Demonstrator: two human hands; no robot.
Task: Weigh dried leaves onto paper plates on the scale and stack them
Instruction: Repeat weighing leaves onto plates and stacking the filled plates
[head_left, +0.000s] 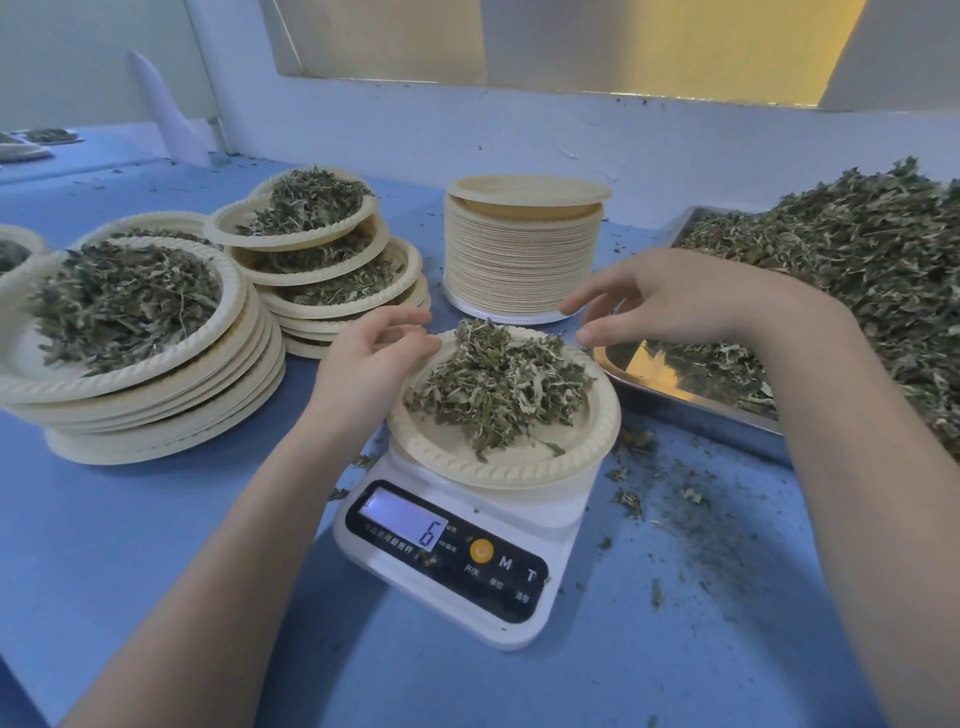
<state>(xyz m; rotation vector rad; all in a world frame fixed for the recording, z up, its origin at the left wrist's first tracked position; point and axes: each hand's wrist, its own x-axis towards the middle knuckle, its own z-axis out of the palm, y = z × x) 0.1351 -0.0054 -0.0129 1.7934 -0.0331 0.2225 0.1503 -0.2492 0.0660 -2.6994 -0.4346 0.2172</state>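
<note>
Fingers (410, 332) of the left hand (363, 364) are touching the round beige paper plate (519, 467); it is heaped with crumbled grey-green dried leaves (493, 384) on the white digital scale (457, 566), where 6 is being displayed. The right hand (670, 296) is being held loosely uncurled above, gripping nothing.

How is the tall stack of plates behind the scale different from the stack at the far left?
The tall stack of beige paper plates is empty, tightly nested and straight-sided. The left stack of beige paper plates is shorter, loosely splayed, and its top plate holds dried green leaves. Both share the same ridged-rim beige plates.
</note>
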